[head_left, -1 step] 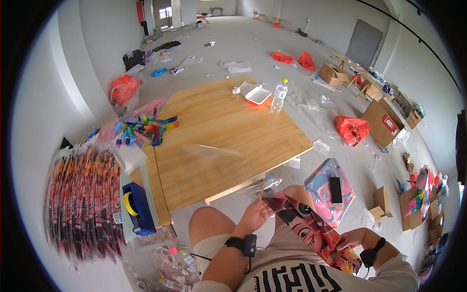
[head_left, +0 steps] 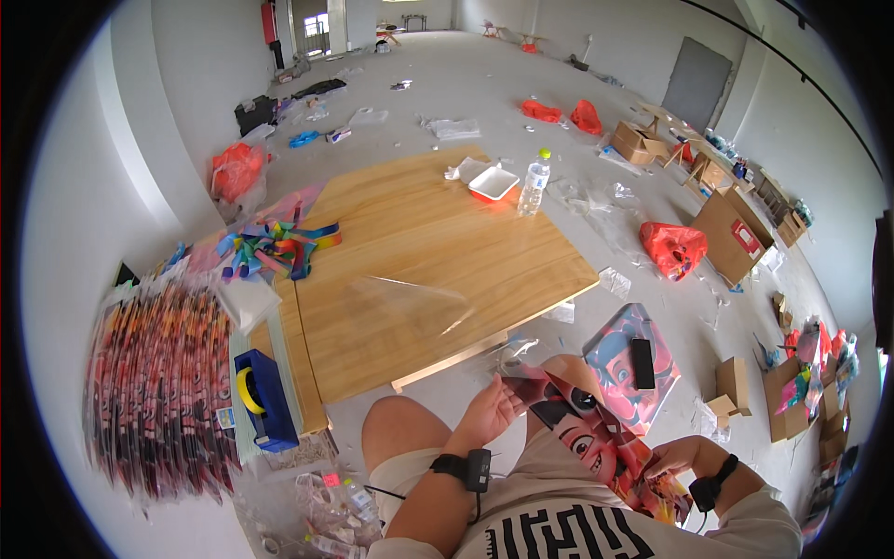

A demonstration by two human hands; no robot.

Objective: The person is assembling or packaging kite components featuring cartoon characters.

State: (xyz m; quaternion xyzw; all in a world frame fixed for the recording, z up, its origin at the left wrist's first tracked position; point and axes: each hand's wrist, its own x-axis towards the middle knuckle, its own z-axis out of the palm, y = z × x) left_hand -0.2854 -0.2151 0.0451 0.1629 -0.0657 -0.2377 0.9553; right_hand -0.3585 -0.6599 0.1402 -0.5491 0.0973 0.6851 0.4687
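1. Currently, we see a glossy printed sheet [head_left: 587, 438] with cartoon faces slanting across the lap, from the left hand [head_left: 492, 412] down to the right hand [head_left: 678, 456].

2. Our left fingers stand half curled with their tips at the sheet's upper end; we cannot tell whether they pinch it. A crumpled clear wrapper [head_left: 514, 352] shows just beyond them.

3. Our right fingers are bent closed over the sheet's lower part, near the belly, and appear to have firm hold of it.

4. Little is new since the previous frame: hands and sheet keep their places, while a brighter glint shows on the clear film [head_left: 400, 300] lying on the wooden table [head_left: 372, 224]. For the work, we judge this a pause in handling, with the sheet's position unchanged.

5. Beside the right knee, we find a black phone [head_left: 643, 363] lying on a printed box [head_left: 615, 349].

6. To our left, a blue tape dispenser [head_left: 277, 424] sits near a thick row of printed packets [head_left: 158, 382]; rainbow ribbons [head_left: 296, 250] spill onto the table's far left corner, and a bottle [head_left: 534, 189] stands beside a white tray [head_left: 494, 183].
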